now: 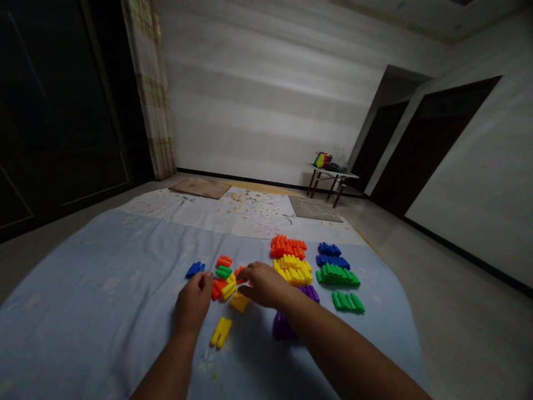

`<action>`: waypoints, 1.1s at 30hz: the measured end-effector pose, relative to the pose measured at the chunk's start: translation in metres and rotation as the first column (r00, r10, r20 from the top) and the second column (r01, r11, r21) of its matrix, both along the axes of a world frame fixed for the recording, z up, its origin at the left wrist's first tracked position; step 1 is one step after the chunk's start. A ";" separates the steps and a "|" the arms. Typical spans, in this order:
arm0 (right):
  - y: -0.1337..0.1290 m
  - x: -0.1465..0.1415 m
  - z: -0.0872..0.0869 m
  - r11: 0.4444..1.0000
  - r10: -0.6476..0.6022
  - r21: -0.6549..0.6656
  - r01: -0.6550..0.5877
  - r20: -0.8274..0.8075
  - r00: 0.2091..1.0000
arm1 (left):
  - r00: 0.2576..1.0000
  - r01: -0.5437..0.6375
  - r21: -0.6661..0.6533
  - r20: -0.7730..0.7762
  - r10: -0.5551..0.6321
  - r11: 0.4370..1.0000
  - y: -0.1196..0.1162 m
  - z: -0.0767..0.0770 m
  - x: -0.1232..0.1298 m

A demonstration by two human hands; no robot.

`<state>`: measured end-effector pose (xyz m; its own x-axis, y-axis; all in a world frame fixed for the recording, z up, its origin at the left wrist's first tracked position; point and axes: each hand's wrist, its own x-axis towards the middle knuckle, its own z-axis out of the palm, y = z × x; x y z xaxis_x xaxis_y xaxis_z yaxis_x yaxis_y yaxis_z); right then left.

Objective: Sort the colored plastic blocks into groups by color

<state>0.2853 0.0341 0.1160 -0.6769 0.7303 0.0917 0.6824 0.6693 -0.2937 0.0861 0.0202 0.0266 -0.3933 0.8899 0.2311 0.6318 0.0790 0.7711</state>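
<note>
My left hand (194,301) is curled beside the small mixed cluster, its fingertips drawn together; whatever they may hold is hidden. Just beyond it lies a blue plastic block piece (195,270). My right hand (263,284) reaches over the cluster's right side, thumb and fingers apart, close to an orange block (240,272) that it partly covers. Between the hands are a green piece (224,271), an orange-red piece (217,288) and a yellow piece (229,290). Nearer me lies a two-pronged yellow piece (221,332). Purple blocks (283,326) are partly hidden under my right forearm.
Sorted rows stand on the right: orange blocks (287,246), yellow blocks (293,270), blue blocks (332,261) and green blocks (338,275). They rest on a bed with a light blue sheet (104,278). Two mats and a small table (333,171) are farther back.
</note>
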 end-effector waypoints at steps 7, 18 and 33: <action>-0.003 -0.048 -0.009 0.990 -0.108 0.110 0.088 0.198 0.974 | 1.000 0.009 -0.019 0.004 -0.009 1.000 0.001 0.002 0.001; 0.005 -0.030 -0.021 0.987 -0.149 -0.061 0.149 -0.003 0.989 | 1.000 0.007 -0.040 -0.024 -0.008 0.999 0.003 0.000 -0.004; 0.054 0.120 -0.016 0.878 -0.478 -0.183 0.441 -0.366 0.799 | 0.999 -0.020 -0.056 -0.048 0.017 0.998 0.004 0.001 -0.003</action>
